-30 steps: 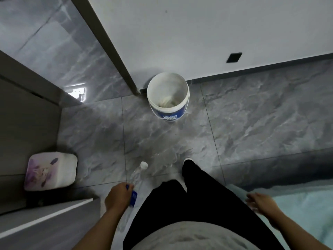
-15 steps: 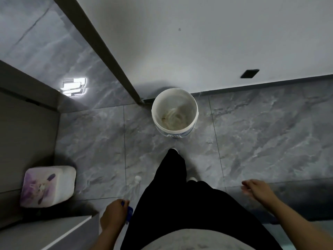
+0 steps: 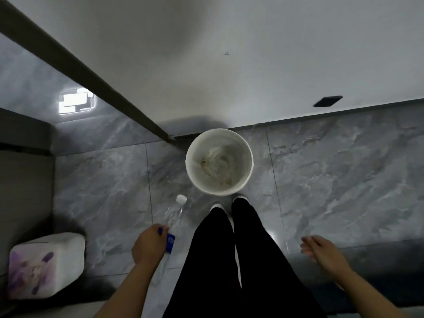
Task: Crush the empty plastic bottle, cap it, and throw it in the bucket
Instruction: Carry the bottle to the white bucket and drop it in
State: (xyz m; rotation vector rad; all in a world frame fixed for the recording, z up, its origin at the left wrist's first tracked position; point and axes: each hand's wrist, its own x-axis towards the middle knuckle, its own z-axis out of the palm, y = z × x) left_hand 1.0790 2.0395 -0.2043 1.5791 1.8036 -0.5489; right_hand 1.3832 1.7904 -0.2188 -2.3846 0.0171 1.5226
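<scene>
A clear plastic bottle (image 3: pixel 173 215) with a white cap (image 3: pixel 181 199) and a blue label is gripped around its middle by my left hand (image 3: pixel 149 245), at my left side, cap pointing forward. The white bucket (image 3: pixel 249 154) stands on the grey floor by the wall, right in front of my feet, its mouth open toward me with some pale residue inside. My right hand (image 3: pixel 321 251) hangs at my right side, fingers loosely apart, holding nothing.
A grey tiled floor (image 3: pixel 332 175) runs to a white wall with a dark baseboard. A dark door frame (image 3: pixel 91 72) slants in from the upper left. A white box with a purple print (image 3: pixel 43 265) sits at the lower left.
I have walked up to the bucket; it is now larger and just ahead of my feet. The bottle in my left hand has swung forward, so more of it shows.
</scene>
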